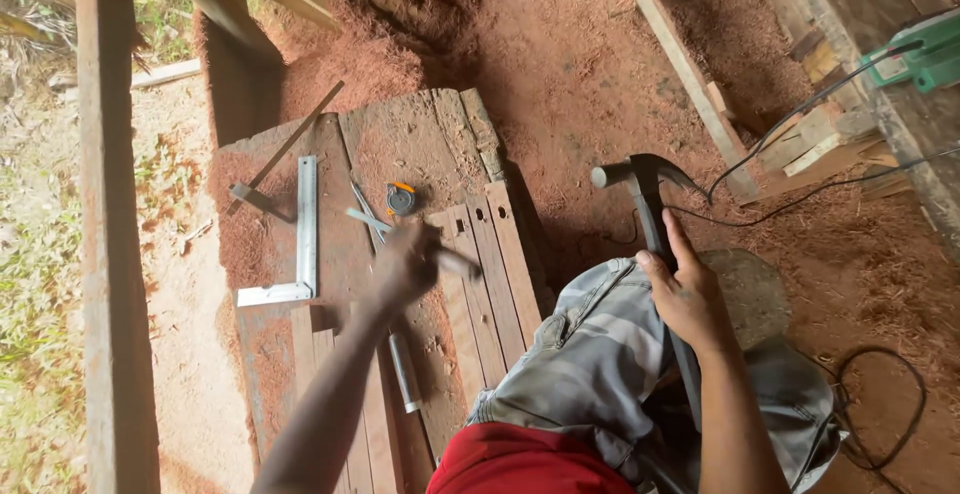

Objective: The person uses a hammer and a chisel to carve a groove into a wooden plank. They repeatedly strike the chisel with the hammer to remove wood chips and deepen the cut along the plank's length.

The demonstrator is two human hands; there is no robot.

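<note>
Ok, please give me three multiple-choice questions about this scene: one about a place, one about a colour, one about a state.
1. Where does the L-shaped grey metal square lie?
A on the worn wooden boards
B on the person's lap
C on the stone

2. What colour marks the small round tape measure?
A orange
B blue
C white

3. What does the right hand do?
A hangs empty
B has a grip on the dark claw hammer
C holds a cable

Answers: 1 A, it lies flat on the boards; 2 A, orange top; 3 B, fingers wrap the handle.

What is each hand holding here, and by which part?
The right hand grips a dark claw hammer midway along its handle. The left hand, blurred, rests over slotted wooden slats; whether it holds anything cannot be told.
</note>
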